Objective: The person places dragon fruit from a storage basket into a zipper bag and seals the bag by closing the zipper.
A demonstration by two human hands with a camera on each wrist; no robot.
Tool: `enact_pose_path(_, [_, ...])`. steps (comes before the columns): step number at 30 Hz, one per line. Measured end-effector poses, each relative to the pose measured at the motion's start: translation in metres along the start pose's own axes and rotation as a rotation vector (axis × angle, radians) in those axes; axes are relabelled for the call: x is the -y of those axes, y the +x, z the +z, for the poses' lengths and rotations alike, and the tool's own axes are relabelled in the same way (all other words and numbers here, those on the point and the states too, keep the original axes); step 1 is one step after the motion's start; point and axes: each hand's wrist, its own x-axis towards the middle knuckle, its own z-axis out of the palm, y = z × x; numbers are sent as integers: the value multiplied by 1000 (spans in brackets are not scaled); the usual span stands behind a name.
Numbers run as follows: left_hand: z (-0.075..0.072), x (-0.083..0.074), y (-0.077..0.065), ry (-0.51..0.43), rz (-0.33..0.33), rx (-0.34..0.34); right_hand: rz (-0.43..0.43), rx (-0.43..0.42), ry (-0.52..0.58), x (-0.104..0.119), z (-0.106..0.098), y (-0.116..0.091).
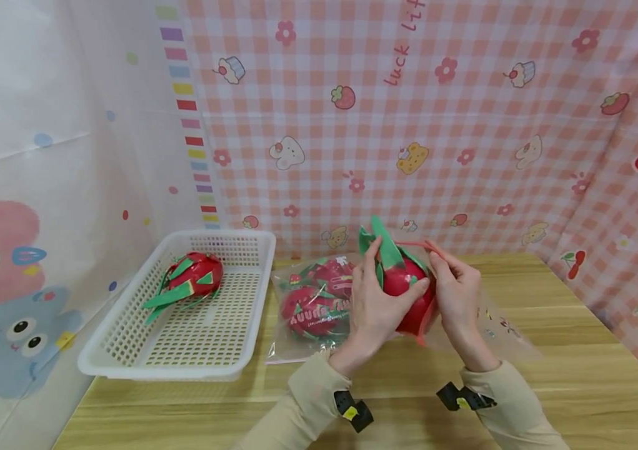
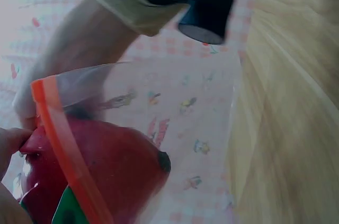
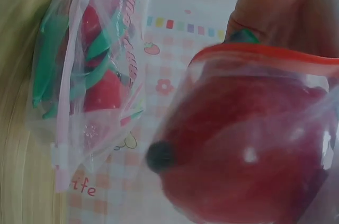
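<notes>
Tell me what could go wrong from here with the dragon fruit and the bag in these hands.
The long green leaves stick out past the orange rim, so they might snag or bend there.
The right hand seems to hold the clear bag by its edge; that grip could slip, or the plastic could tear.
The filled bag is right beside the left hand, which could nudge it while holding the dragon fruit.

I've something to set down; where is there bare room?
Bare table: right of the open bag, toward the right curtain, and in front of the basket, left of the left sleeve. The basket's floor is free right of its fruit. The middle is crowded: packed bag, left hand round held fruit, right hand pinching the open bag.
</notes>
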Motion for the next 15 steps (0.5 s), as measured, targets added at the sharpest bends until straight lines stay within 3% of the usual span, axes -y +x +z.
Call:
enact_pose_path(4, [5, 3, -5, 69, 86, -32, 7, 13, 20, 0, -2, 4])
enact_pose_path(10, [11, 9, -7, 169, 241, -77, -23, 54, -46, 2, -2, 3])
enact_pose_path(12, [12, 10, -6, 171, 261, -92, -25, 74, -54, 3, -1, 2])
enact_pose_path(15, [12, 11, -2, 149, 240, -104, -19, 86, -42, 4, 0, 0])
